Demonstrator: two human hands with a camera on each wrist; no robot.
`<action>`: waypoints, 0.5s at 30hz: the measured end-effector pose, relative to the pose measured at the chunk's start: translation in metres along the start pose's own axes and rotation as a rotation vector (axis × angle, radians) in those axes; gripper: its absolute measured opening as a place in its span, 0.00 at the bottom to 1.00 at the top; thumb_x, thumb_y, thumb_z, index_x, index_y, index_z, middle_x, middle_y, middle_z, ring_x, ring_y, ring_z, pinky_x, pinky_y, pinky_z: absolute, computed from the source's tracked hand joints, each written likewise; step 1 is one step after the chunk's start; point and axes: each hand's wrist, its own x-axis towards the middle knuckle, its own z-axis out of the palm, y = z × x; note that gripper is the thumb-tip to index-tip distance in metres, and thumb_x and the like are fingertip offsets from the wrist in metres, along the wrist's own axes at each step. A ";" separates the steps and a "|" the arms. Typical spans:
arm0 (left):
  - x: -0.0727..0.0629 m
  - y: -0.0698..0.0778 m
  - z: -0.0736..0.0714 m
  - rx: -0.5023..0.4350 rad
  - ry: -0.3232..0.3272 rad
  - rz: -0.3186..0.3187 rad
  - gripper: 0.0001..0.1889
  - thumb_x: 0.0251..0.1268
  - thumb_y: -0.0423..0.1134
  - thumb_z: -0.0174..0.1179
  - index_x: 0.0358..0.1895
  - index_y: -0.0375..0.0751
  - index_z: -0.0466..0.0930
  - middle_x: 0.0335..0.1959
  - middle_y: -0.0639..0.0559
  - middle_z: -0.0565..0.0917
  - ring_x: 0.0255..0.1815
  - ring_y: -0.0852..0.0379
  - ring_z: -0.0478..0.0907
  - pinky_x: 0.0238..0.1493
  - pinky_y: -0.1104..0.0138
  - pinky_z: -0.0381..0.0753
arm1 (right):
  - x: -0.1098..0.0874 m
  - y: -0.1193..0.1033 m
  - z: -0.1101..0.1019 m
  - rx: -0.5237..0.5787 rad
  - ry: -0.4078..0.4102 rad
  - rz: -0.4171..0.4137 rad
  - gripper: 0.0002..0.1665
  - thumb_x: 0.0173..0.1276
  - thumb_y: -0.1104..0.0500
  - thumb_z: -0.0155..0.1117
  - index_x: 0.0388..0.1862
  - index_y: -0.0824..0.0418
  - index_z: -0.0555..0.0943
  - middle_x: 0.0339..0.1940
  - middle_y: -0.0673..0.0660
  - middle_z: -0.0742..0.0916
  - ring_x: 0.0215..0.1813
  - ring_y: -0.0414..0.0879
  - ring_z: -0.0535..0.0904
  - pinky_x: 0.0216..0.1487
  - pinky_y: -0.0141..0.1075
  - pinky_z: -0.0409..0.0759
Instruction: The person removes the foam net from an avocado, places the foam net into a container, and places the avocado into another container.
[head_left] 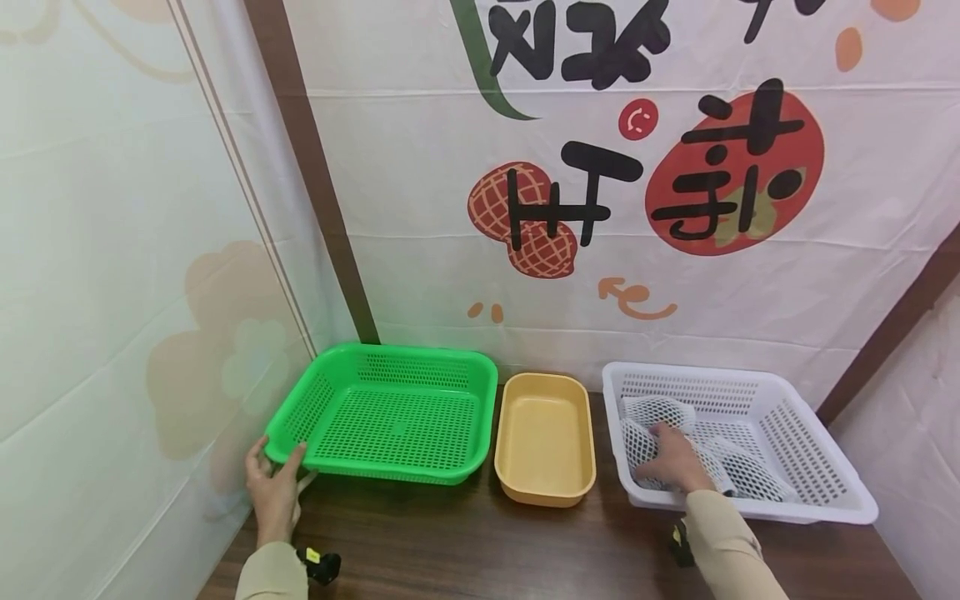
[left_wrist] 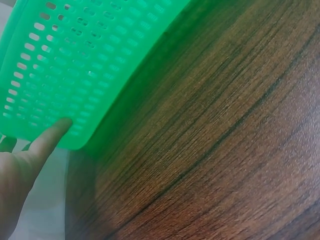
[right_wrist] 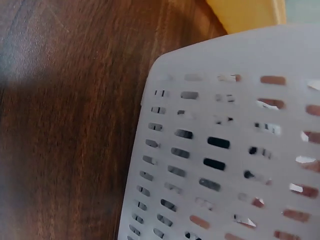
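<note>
At the left, a green plastic basket [head_left: 397, 476] with perforated walls stands on the brown table. My left hand [head_left: 273, 492] holds its near left corner, with the thumb at the near rim. In the left wrist view a straight finger [left_wrist: 52, 134] touches the basket's outer wall. My right hand [head_left: 678, 462] reaches over the near rim of a white perforated basket [head_left: 813, 450] and touches a white mesh roll [head_left: 637, 446]. Its grip is unclear. Beside it lie more mesh rolls [head_left: 750, 473]. Through the basket's slots the right wrist view shows bits of skin and mesh.
A yellow, oblong tray [head_left: 545, 442] stands between the two baskets. Brown wood tabletop [head_left: 480, 542] runs along the front. A printed white cloth [head_left: 420, 283] hangs behind, and another pale cloth [head_left: 112, 333] closes off the left side.
</note>
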 end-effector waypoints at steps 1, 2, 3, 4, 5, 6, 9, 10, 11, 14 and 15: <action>0.000 0.000 0.000 0.001 0.001 -0.006 0.42 0.62 0.37 0.66 0.74 0.57 0.51 0.70 0.41 0.57 0.54 0.57 0.73 0.45 0.56 0.84 | 0.001 -0.001 0.001 -0.001 0.001 0.001 0.48 0.43 0.59 0.81 0.60 0.77 0.67 0.53 0.74 0.75 0.54 0.66 0.72 0.57 0.61 0.72; 0.000 0.001 0.000 0.004 0.003 -0.010 0.42 0.62 0.37 0.66 0.74 0.57 0.51 0.70 0.41 0.57 0.54 0.57 0.73 0.44 0.57 0.84 | 0.002 -0.002 0.003 -0.006 0.002 0.003 0.47 0.44 0.60 0.80 0.59 0.77 0.67 0.52 0.74 0.75 0.54 0.66 0.72 0.57 0.61 0.72; -0.001 0.001 0.000 0.007 0.004 -0.011 0.42 0.62 0.37 0.66 0.74 0.57 0.51 0.70 0.42 0.57 0.54 0.57 0.73 0.44 0.57 0.84 | 0.003 -0.002 0.004 -0.008 0.003 0.010 0.46 0.45 0.60 0.79 0.59 0.77 0.67 0.52 0.73 0.75 0.54 0.66 0.72 0.57 0.61 0.72; 0.000 0.000 0.000 0.012 0.002 -0.009 0.42 0.62 0.37 0.66 0.75 0.57 0.51 0.70 0.41 0.57 0.54 0.57 0.73 0.44 0.56 0.84 | 0.003 -0.003 0.006 -0.009 0.002 0.019 0.46 0.46 0.61 0.78 0.59 0.77 0.66 0.52 0.74 0.75 0.53 0.66 0.72 0.57 0.61 0.72; 0.000 0.000 0.000 0.005 0.007 -0.012 0.42 0.62 0.38 0.66 0.74 0.58 0.51 0.70 0.41 0.57 0.54 0.56 0.73 0.45 0.56 0.83 | 0.004 -0.003 0.007 -0.007 0.001 0.033 0.45 0.46 0.61 0.78 0.60 0.76 0.66 0.52 0.74 0.75 0.53 0.66 0.72 0.56 0.62 0.72; 0.000 0.000 0.000 0.003 0.008 -0.010 0.42 0.62 0.38 0.66 0.74 0.57 0.51 0.70 0.41 0.57 0.54 0.56 0.73 0.46 0.55 0.83 | 0.006 -0.003 0.009 -0.006 -0.002 0.045 0.45 0.47 0.61 0.77 0.60 0.76 0.65 0.52 0.74 0.74 0.54 0.66 0.72 0.56 0.62 0.72; 0.001 -0.002 0.000 0.011 0.005 -0.002 0.42 0.62 0.38 0.66 0.75 0.57 0.51 0.70 0.41 0.57 0.54 0.56 0.73 0.47 0.54 0.82 | 0.009 -0.001 0.013 0.007 -0.010 0.075 0.46 0.46 0.62 0.75 0.62 0.74 0.63 0.54 0.75 0.73 0.54 0.67 0.72 0.55 0.62 0.73; 0.001 -0.002 0.000 0.010 0.003 0.000 0.42 0.62 0.38 0.66 0.75 0.56 0.50 0.70 0.41 0.57 0.54 0.56 0.73 0.48 0.54 0.82 | 0.010 -0.001 0.014 0.013 -0.014 0.079 0.46 0.46 0.63 0.75 0.62 0.73 0.62 0.54 0.75 0.73 0.54 0.67 0.72 0.54 0.62 0.73; 0.001 -0.002 0.000 0.006 0.006 -0.003 0.42 0.62 0.38 0.66 0.75 0.57 0.51 0.70 0.41 0.57 0.54 0.56 0.73 0.47 0.54 0.82 | 0.011 0.000 0.015 0.014 -0.017 0.082 0.46 0.46 0.64 0.75 0.62 0.72 0.62 0.54 0.75 0.73 0.54 0.67 0.72 0.54 0.62 0.73; 0.000 -0.002 0.000 0.013 0.005 0.000 0.42 0.62 0.38 0.66 0.75 0.57 0.50 0.70 0.41 0.57 0.53 0.57 0.73 0.46 0.56 0.83 | 0.015 0.002 0.018 0.007 -0.022 0.080 0.46 0.45 0.64 0.74 0.61 0.71 0.61 0.52 0.75 0.75 0.52 0.66 0.73 0.52 0.61 0.75; 0.000 -0.002 0.000 0.013 0.005 0.000 0.42 0.62 0.38 0.66 0.75 0.57 0.50 0.70 0.41 0.57 0.53 0.57 0.73 0.46 0.56 0.83 | 0.016 0.002 0.019 0.001 -0.020 0.080 0.45 0.45 0.64 0.75 0.60 0.71 0.61 0.51 0.74 0.75 0.51 0.65 0.74 0.51 0.60 0.75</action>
